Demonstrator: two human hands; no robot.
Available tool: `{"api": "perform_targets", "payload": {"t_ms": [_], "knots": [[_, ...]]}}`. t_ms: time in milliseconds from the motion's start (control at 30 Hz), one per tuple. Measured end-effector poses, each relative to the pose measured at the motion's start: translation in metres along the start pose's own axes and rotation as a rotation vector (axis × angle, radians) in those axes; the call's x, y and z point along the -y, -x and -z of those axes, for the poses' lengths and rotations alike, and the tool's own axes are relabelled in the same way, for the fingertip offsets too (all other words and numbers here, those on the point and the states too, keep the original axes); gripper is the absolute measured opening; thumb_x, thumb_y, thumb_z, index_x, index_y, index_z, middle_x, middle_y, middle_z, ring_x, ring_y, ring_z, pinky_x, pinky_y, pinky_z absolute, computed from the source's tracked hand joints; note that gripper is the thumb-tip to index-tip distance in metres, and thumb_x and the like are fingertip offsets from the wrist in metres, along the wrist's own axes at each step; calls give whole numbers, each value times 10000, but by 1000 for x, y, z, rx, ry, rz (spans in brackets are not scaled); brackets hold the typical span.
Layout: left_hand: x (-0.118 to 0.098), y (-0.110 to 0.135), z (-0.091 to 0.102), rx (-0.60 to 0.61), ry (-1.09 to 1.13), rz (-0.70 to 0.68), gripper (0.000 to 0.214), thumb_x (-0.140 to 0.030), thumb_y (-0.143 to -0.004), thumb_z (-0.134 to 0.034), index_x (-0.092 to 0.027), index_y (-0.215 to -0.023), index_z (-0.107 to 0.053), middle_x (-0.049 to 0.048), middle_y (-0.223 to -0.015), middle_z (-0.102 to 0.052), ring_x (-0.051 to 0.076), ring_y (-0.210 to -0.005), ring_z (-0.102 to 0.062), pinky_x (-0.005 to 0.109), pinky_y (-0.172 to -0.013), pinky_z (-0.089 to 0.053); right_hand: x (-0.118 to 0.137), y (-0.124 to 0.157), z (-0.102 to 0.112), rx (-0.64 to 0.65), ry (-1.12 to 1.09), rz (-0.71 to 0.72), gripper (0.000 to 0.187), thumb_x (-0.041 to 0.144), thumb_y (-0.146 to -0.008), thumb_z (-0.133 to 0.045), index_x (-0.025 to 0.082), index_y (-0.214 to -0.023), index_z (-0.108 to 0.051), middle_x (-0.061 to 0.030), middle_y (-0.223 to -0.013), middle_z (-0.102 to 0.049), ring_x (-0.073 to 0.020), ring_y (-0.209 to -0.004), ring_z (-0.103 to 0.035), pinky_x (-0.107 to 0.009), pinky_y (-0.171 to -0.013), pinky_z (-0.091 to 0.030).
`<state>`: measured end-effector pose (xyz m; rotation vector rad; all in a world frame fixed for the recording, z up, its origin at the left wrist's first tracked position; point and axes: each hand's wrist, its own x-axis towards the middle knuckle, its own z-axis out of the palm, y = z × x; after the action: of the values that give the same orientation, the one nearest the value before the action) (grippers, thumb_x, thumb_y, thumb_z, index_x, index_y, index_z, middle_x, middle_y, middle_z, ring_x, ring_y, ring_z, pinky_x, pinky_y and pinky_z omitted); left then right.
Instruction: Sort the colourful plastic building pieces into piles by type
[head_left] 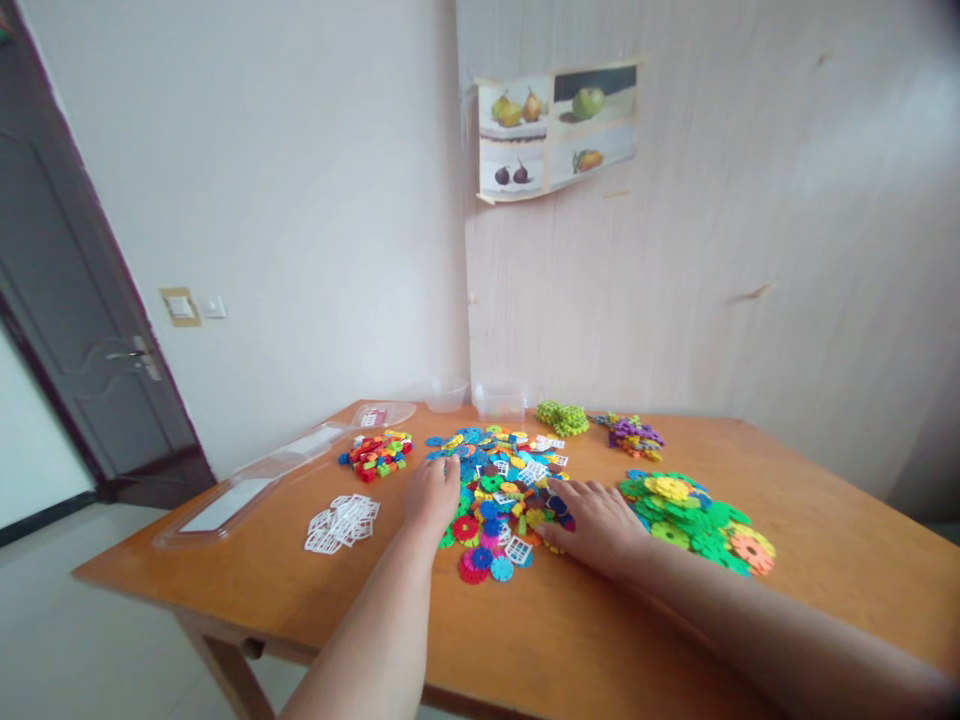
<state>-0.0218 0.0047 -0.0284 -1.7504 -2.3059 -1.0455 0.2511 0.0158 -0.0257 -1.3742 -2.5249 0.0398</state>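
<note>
A heap of flat, many-coloured plastic snowflake discs (495, 480) lies in the middle of the wooden table (570, 630). My left hand (433, 495) rests at the heap's left edge, knuckles up, fingers curled down into the pieces. My right hand (592, 522) lies on the heap's right side, fingers stretched toward the discs and touching them. Whether either hand holds a piece is hidden. A few white lattice pieces (519, 548) lie among the discs.
A pile of white lattice pieces (341, 522) lies left of my left hand. Small coloured bricks (375, 455), green discs (694, 520), a lime cluster (562, 417), a purple cluster (634, 435), clear tubs (499, 400) and a clear tray lid (255, 480) also lie on the table.
</note>
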Motion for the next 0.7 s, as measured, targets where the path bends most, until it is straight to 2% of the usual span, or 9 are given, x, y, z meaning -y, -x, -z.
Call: {"api": "perform_targets", "payload": {"t_ms": [167, 367, 700], "knots": [[0, 1, -4, 15, 57, -37, 502, -424, -1027, -280, -180, -831, -672, 119, -925, -716, 217, -908, -653, 295, -779, -421, 2, -23, -5, -63, -123, 21, 642, 543, -841, -601, 221, -1392, -530, -141, -1385, -569, -318, -1226, -542, -410, -980, -408], [-1, 1, -6, 35, 91, -51, 511, -451, -1027, -277, -191, -806, -658, 104, -890, -719, 208, -864, -652, 288, -740, -414, 9, -45, -8, -124, -222, 31, 481, 325, -871, -557, 174, -1327, -574, -139, -1220, -630, -248, -1072, -617, -335, -925, -442], [-1, 1, -6, 30, 68, -51, 493, -453, -1023, -291, -204, -831, -671, 105, -917, -723, 225, -914, -655, 302, -774, -426, 50, -72, -3, -140, -355, 197, 343, 191, -851, -537, 212, -1159, -688, -53, -1022, -733, -189, -932, -656, -265, -837, -475]]}}
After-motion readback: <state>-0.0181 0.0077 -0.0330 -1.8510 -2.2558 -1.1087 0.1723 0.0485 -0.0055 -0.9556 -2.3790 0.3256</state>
